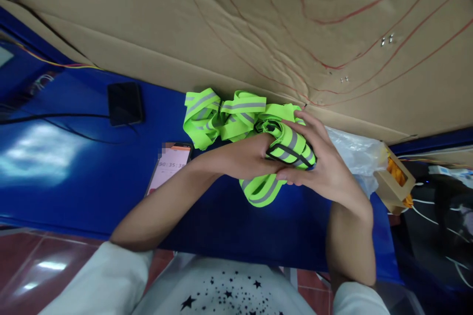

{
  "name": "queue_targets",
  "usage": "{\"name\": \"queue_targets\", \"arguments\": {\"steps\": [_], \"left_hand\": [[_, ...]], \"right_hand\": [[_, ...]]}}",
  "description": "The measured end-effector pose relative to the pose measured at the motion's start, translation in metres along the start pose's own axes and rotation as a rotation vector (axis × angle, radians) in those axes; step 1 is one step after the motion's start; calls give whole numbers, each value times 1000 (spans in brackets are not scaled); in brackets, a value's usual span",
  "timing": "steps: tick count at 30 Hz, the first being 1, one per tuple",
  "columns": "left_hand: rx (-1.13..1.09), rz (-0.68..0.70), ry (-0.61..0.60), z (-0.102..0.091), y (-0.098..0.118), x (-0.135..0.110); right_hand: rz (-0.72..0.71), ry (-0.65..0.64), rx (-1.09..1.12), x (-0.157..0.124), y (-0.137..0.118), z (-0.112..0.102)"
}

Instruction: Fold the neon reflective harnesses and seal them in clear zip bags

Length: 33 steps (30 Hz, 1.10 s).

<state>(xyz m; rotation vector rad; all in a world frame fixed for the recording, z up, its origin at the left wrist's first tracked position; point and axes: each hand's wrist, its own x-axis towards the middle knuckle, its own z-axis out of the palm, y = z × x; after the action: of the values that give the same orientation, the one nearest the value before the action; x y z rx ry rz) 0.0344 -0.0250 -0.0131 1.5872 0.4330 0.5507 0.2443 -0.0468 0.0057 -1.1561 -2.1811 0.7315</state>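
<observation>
Both my hands grip a rolled neon-green reflective strap bundle point(290, 141) with grey stripes and black edging, held above the table. My left hand point(248, 157) closes on its left side, the fingertips hidden behind the roll. Wrapped round the right side is my right hand point(328, 167), thumb below and fingers over the top. A loop of green strap point(263, 194) hangs or lies below the hands; where it joins is covered. Behind them, more folded neon-green reflective straps point(203, 117) lie against the cardboard.
A blue table point(155, 226) carries a phone point(170, 165) showing a timer and a black box with a cable point(124, 103). Clear plastic bags point(356, 150) and a small cardboard box point(393, 179) sit at right. A large cardboard panel point(148, 24) with red lines stands behind.
</observation>
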Motion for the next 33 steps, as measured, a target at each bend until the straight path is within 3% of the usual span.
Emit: {"name": "queue_targets", "arguments": {"steps": [2, 5, 11, 14, 18, 26, 30, 33], "left_hand": [[-68, 11, -85, -3, 2, -1], [-120, 24, -113, -5, 2, 1], [-493, -91, -108, 4, 4, 6], [-434, -193, -97, 9, 6, 3], [-287, -223, -131, 9, 6, 0], [-446, -160, -324, 15, 8, 0], [-318, -213, -273, 13, 6, -1], [-241, -301, -102, 11, -1, 3]], "right_hand": [[29, 6, 102, 4, 4, 3], [112, 72, 163, 5, 3, 7], [97, 398, 39, -3, -14, 7], [97, 501, 12, -8, -18, -1], [114, 446, 14, -14, -20, -10], [251, 310, 320, -13, -7, -14], [222, 287, 317, -8, -3, -11], [161, 417, 132, -8, -12, -4]]}}
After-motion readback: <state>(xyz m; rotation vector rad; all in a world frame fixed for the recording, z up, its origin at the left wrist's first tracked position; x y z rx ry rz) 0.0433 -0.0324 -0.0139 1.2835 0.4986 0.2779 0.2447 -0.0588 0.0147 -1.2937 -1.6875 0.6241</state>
